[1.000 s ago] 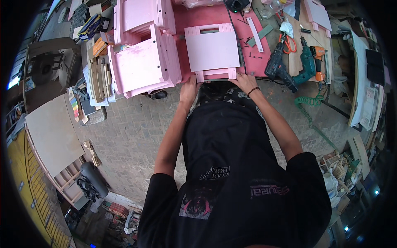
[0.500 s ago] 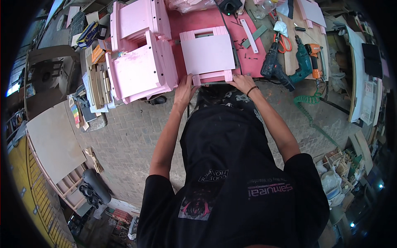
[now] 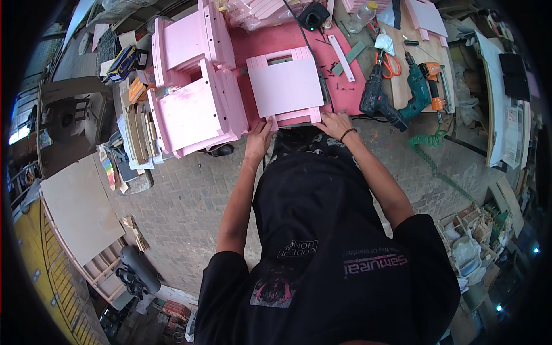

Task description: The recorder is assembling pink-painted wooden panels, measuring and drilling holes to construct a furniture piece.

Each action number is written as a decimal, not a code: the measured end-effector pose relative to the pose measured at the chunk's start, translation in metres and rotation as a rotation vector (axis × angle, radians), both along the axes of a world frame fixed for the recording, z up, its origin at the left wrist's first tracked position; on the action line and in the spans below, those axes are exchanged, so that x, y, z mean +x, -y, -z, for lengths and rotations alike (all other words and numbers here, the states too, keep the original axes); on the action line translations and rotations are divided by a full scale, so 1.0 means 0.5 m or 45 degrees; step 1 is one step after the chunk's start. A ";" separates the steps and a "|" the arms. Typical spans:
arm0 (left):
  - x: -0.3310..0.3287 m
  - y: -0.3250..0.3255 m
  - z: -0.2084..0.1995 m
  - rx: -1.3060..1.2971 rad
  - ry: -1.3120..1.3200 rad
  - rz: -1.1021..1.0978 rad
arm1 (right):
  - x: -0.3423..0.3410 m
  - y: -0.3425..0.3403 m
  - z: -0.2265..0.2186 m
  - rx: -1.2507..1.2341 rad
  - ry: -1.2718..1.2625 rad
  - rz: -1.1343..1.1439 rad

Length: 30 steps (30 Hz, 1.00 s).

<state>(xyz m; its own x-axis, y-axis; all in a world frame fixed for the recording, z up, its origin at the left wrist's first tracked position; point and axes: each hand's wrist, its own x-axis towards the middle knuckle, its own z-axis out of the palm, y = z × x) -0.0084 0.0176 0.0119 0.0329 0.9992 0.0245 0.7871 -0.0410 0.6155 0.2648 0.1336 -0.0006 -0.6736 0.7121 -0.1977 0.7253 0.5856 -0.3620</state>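
Observation:
A small pink wooden frame with a flat panel (image 3: 286, 87) lies on the red tabletop (image 3: 270, 41), its leg ends at the near table edge. My left hand (image 3: 260, 137) is closed on the near left leg end, the fingertips on top. On the opposite side, my right hand (image 3: 336, 125) grips the near right leg end; its lower fingers are partly hidden. Left of the frame stand two stacks of similar pink pieces, a near stack (image 3: 187, 109) and a far stack (image 3: 184, 43).
To the right lie a black drill (image 3: 375, 98), a green drill (image 3: 417, 89) and an orange air tool (image 3: 434, 86) with a coiled green hose (image 3: 428, 138). Dark screws (image 3: 344, 89), a pale strip (image 3: 341, 57) and orange-handled scissors (image 3: 392, 65) lie nearby. A black cable crosses the tabletop.
My fingers have closed in on the frame's near leg ends, the right hand shifting slightly left. The whole view has tilted, so the table sits lower in the picture.

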 end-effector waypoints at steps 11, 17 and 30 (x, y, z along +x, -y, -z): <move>0.008 0.001 0.005 0.119 -0.012 -0.032 | 0.008 -0.004 0.017 0.052 -0.037 -0.028; 0.012 0.008 0.010 0.099 -0.032 -0.064 | 0.007 -0.001 0.017 0.075 -0.052 -0.026; 0.036 0.020 0.003 0.023 0.095 -0.416 | 0.009 -0.001 0.016 0.081 -0.095 -0.023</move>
